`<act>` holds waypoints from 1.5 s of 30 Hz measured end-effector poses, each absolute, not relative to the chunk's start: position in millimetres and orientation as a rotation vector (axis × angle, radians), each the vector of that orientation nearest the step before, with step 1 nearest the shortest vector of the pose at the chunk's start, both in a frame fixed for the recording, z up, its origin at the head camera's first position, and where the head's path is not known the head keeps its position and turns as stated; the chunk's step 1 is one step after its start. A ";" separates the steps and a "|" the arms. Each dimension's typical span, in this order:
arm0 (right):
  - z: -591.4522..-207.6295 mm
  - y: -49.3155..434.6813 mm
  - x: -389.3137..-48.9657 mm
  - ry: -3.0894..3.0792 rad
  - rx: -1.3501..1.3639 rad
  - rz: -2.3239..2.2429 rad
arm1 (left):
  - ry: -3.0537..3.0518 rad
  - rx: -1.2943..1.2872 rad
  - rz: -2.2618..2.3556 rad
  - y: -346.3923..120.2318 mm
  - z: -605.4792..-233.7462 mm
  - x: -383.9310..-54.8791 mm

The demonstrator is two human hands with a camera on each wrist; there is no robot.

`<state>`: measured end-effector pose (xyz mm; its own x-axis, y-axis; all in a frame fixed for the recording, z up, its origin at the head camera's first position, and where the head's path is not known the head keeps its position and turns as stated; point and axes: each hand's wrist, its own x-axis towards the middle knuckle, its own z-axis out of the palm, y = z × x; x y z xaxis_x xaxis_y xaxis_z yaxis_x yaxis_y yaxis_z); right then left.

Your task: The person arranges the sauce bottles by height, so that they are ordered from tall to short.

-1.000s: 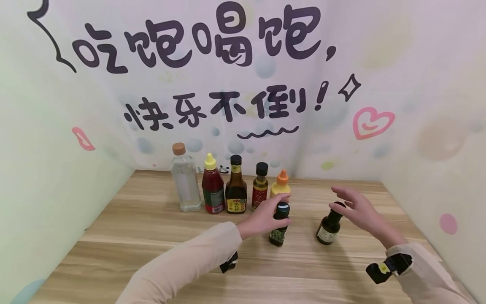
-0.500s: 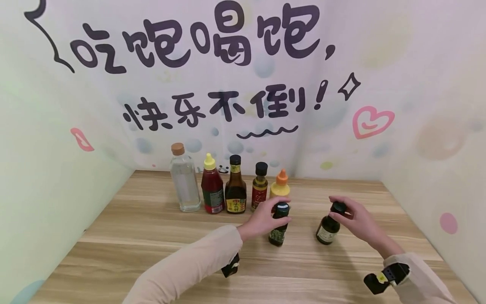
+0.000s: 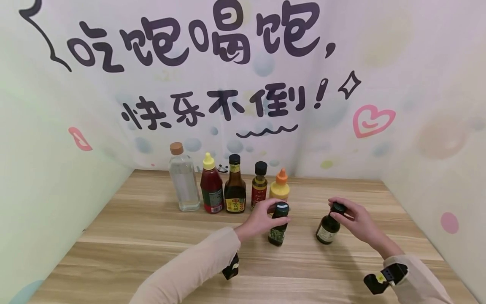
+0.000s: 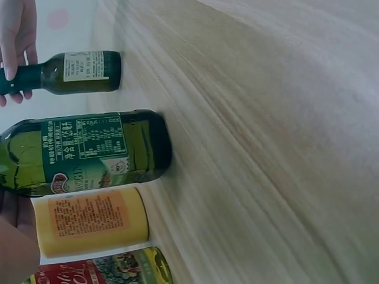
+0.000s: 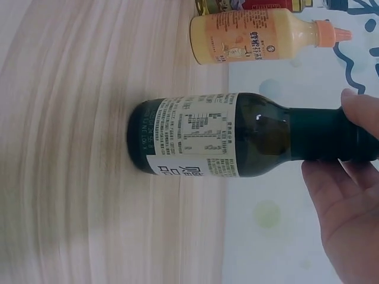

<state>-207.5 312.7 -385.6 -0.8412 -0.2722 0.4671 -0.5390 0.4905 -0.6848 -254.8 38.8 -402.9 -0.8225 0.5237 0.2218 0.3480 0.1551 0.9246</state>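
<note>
My left hand (image 3: pixel 259 220) curls its thumb and fingers round the upper part of a small green olive oil bottle (image 3: pixel 278 233), which stands upright on the table. In the left wrist view its dark green label (image 4: pixel 86 151) reads "VIRGIN", and only part of the hand (image 4: pixel 16 236) shows at the edge. To the right, my right hand (image 3: pixel 358 217) grips the capped neck of a round dark green bottle (image 3: pixel 328 231) with a cream label. That bottle (image 5: pixel 195 136) also stands on the table in the right wrist view, thumb and fingers (image 5: pixel 331 189) on opposite sides of its neck.
Behind stand a clear bottle (image 3: pixel 184 183), a red sauce bottle with yellow tip (image 3: pixel 212 190), a brown sauce bottle (image 3: pixel 235 190), a red-labelled oil bottle (image 3: pixel 259 188) and a yellow squeeze bottle (image 3: pixel 279 191). A printed cloth wall (image 3: pixel 212 139) closes off the table's back.
The right hand has come down from beside the round bottle and its fingers have closed round the neck. The left hand has stayed at its bottle; neither bottle has visibly moved on the table.
</note>
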 end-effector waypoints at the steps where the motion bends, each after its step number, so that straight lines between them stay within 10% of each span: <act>1: -385.5 312.8 -207.4 -2.442 0.690 1.280 | 2.262 0.862 1.760 38.6 -404.2 -254.9; 45: -390.0 314.6 -205.3 -2.490 0.603 1.296 | 2.490 0.900 1.791 58.7 -394.2 -233.1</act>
